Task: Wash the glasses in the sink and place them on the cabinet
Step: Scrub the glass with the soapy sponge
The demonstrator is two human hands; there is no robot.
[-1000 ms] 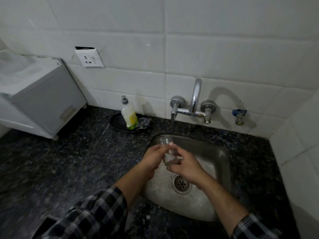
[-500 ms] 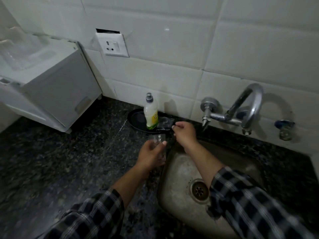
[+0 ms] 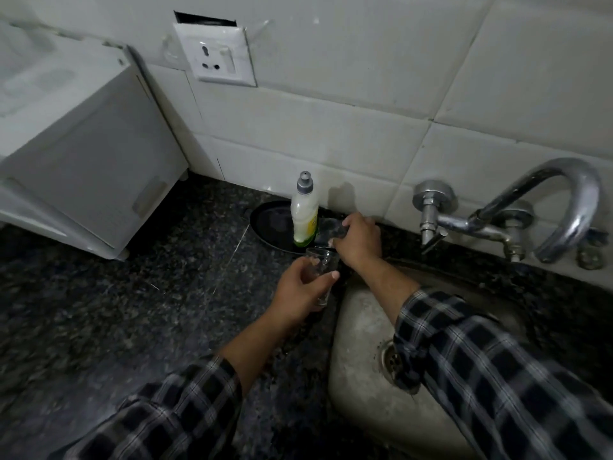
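Observation:
My left hand (image 3: 300, 290) grips a clear glass (image 3: 321, 265) upright, just left of the steel sink (image 3: 361, 330) and above the dark counter. My right hand (image 3: 360, 239) reaches past the glass to the black tray (image 3: 270, 224) by the wall, and its fingers close on a shiny crumpled scrubber (image 3: 326, 227) lying there. The white cabinet (image 3: 83, 151) stands at the far left on the counter.
A dish soap bottle (image 3: 303, 215) stands on the tray beside the scrubber. The chrome tap (image 3: 560, 197) curves over the sink's back right. A wall socket (image 3: 215, 58) sits above the tray. Dark granite counter (image 3: 149, 293) spreads between cabinet and sink.
Both hands left the sink, where they held the glass together. The left hand carried the glass to the sink's left edge, and the right hand reached the tray and took the scrubber.

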